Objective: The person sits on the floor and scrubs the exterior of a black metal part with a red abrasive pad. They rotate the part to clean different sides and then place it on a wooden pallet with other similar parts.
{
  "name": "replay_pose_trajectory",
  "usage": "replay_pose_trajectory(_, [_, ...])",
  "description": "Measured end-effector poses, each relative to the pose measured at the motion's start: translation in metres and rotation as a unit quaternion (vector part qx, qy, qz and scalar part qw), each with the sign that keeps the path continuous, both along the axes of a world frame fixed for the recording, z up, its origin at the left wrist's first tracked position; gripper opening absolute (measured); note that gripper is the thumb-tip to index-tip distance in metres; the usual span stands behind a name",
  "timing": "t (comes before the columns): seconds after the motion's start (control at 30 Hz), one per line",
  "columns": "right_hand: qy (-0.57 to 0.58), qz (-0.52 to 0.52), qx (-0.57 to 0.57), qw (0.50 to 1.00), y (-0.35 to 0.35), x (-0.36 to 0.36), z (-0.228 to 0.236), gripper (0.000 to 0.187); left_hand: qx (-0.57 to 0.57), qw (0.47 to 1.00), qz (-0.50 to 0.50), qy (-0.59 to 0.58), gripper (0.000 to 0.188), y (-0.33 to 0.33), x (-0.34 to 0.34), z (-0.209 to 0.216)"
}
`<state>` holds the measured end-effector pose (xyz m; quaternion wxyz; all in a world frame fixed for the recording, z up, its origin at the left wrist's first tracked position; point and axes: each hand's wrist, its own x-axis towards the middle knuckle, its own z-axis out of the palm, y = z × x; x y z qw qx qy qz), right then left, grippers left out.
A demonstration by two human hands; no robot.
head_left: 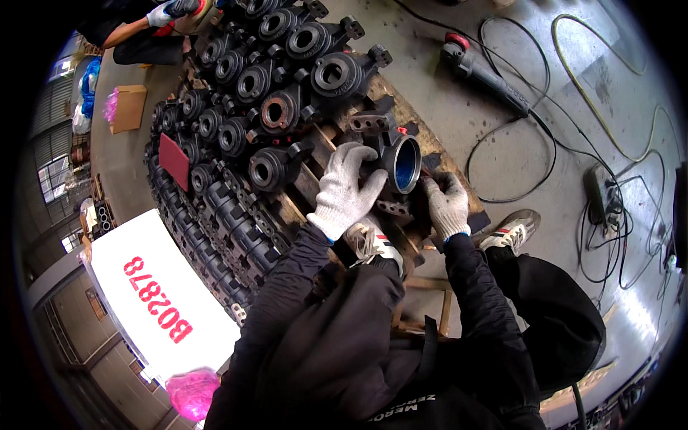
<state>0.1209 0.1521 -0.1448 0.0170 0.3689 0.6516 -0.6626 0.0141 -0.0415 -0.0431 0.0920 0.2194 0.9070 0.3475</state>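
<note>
A black metal housing [391,159] with a round, blue-lined bore lies on a wooden pallet in front of me. My left hand [347,185], in a pale knitted glove, curls its fingers against the housing's left side. On the other side of the bore is my right hand [447,203], also gloved. Its fingers are bent together close to the housing's right edge; anything held between them is too small or hidden to make out. Bolt-holed flanges stick out at the housing's far and near ends.
Rows of black castings [252,83] crowd the pallet [410,118], with a red pad [174,162] on them. An angle grinder [487,80] with its cable lies on the floor at right, near a power strip [600,188]. A white board [161,301] stands left. A co-worker's gloved hand [162,14] shows far left.
</note>
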Motion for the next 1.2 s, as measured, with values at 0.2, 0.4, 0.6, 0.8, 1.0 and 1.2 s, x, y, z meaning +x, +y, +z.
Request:
replay_pose_trajectory(0.2, [-0.022,-0.041,-0.042,0.998,0.005,0.004,0.002,0.026,-0.066,0.997,-0.046,0.007,0.097,-0.002,0.016,-0.004])
replay_pose_trajectory(0.4, [-0.027,-0.099,-0.12,0.988,0.01,-0.003,0.005,0.024,-0.065,0.989,-0.119,0.06,0.107,-0.003,0.047,-0.021])
replay_pose_trajectory(0.6, [-0.014,-0.063,-0.057,0.996,-0.006,-0.002,0.006,0.022,-0.116,0.961,-0.153,0.198,0.081,0.016,0.044,-0.045])
replay_pose_trajectory(0.8, [0.008,-0.078,-0.054,0.995,-0.011,0.002,-0.001,0.025,-0.112,0.949,-0.161,0.248,0.055,0.031,0.031,-0.044])
replay_pose_trajectory(1.0, [-0.031,-0.137,-0.111,0.984,-0.003,0.005,-0.003,0.029,-0.075,0.983,-0.063,0.155,0.046,0.036,0.009,-0.004])
replay_pose_trajectory(1.2, [-0.066,-0.12,-0.153,0.979,0.019,-0.002,0.033,0.03,-0.093,0.988,-0.111,0.06,0.038,0.034,0.018,0.051])
